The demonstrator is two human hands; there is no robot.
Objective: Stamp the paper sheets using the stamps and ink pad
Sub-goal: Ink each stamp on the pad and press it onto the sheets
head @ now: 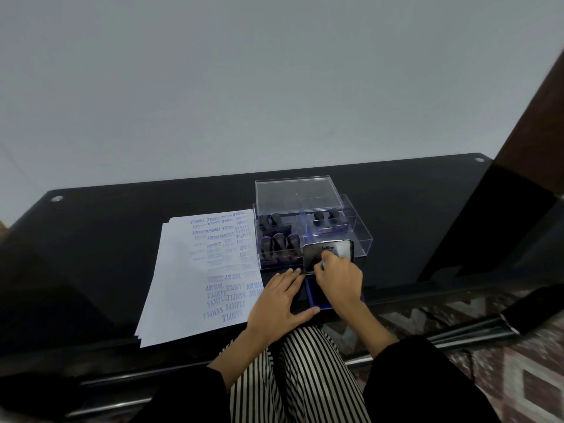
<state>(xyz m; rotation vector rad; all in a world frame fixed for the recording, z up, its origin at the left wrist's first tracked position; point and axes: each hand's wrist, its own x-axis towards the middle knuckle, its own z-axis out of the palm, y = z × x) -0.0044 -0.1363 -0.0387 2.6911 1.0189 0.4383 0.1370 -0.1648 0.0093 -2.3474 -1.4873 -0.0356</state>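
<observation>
A stack of white paper sheets (pixel 195 279) lies on the black table, its top sheet covered with blue stamp prints such as SAMPLE and AIR MAIL. To its right a clear plastic box (pixel 351 230) holds several dark-handled stamps (pixel 279 242). The ink pad (pixel 314 296) sits at the table's front edge, its blue base showing and its black lid (pixel 312 257) raised upright. My right hand (pixel 338 279) grips the lid's lower edge. My left hand (pixel 279 300) rests flat beside the pad, fingers spread, thumb at the pad's front corner.
The clear box lid (pixel 297 193) leans up behind the stamp box. The black glass table (pixel 122 215) stands against a pale wall. A dark wooden post (pixel 531 123) rises at the right. My striped trousers (pixel 299 377) are below the table edge, patterned floor to the right.
</observation>
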